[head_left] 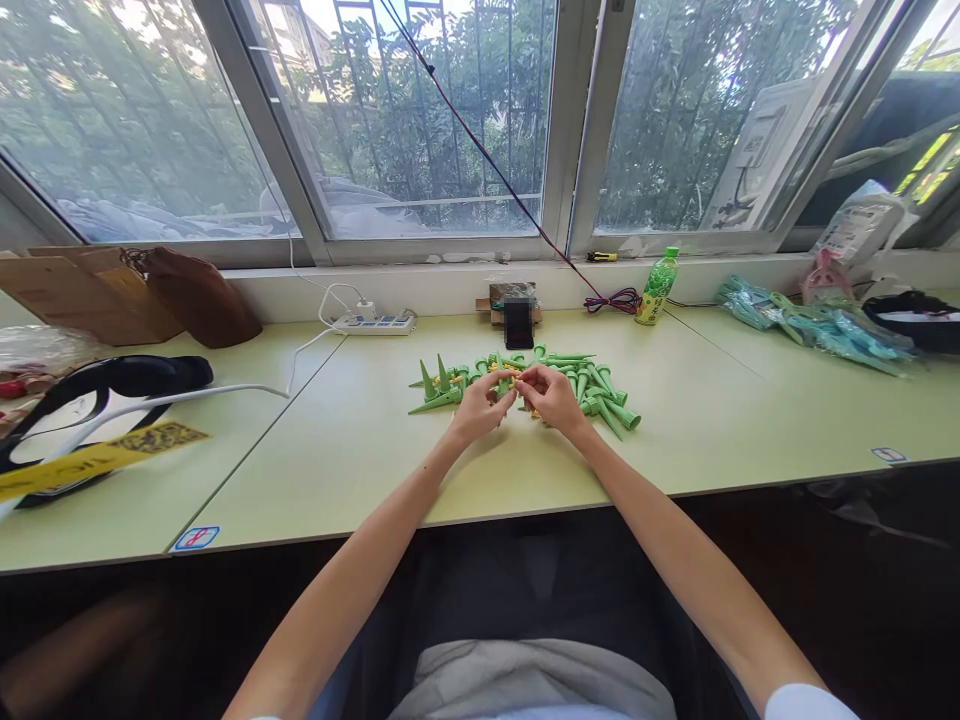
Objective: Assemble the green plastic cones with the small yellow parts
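My left hand is closed around a green plastic spike, its thumb and fingers bent over the piece. Close beside it, my right hand pinches a small yellow part at the spike's end; the fingertips hide most of it. Around both hands lies a loose pile of green cone-shaped spikes, some lying flat and a couple standing point up on the left. Small yellow pieces are scattered among them, partly covered by my hands.
Behind the pile a dark phone leans on a small box. A power strip, a green drink bottle and plastic-wrapped items line the windowsill side. At left are a black-strapped object, a brown bag and a white cable.
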Motion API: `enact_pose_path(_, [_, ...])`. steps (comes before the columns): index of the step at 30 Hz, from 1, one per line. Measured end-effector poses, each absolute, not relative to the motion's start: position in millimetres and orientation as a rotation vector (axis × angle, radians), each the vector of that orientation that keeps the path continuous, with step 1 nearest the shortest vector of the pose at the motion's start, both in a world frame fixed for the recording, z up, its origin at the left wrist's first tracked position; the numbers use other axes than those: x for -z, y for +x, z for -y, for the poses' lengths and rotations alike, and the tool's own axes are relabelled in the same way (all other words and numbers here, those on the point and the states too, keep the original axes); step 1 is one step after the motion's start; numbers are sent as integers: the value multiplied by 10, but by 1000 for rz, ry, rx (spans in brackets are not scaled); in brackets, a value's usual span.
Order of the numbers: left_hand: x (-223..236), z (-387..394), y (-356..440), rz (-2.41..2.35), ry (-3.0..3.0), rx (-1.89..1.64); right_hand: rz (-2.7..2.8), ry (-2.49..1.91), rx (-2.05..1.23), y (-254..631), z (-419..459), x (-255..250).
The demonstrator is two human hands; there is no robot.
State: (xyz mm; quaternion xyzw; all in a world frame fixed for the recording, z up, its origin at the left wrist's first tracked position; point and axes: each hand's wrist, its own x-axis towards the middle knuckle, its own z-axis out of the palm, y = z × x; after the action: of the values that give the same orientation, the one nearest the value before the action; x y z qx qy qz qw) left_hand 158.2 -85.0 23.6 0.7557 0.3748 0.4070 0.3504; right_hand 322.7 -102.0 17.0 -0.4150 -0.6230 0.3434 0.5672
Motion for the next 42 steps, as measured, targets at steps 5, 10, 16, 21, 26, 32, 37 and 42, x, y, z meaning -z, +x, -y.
enact_pose_path(5, [-191,835,1591,-979,2242,-1209,1444,-974,-840,3222,1033,-193])
enact_pose_path(10, [-189,853,1590,-972,2305,-1210,1432,-987,-852,3221,1039,-202])
enact_pose_path(16, [-184,864,1587,-975,2339,-1215,1412,-973,-881,3226,1030,-189])
enact_pose_path(21, [-182,870,1581,-973,2350,-1214,1410,-988,-888,3230,1033,-186])
enact_pose_path(26, [-176,871,1577,-969,2353,-1211,1401,-981,-898,3226,1035,-188])
enact_pose_path(32, [-182,872,1587,-987,2337,-1190,1416,-998,-887,3236,1024,-168])
enact_pose_path(37, [-215,888,1586,-1032,2330,-1121,1421,-1096,-601,3275,965,-123])
enact_pose_path(42, [-211,909,1582,-994,2312,-970,1405,-1162,-473,3299,938,-109])
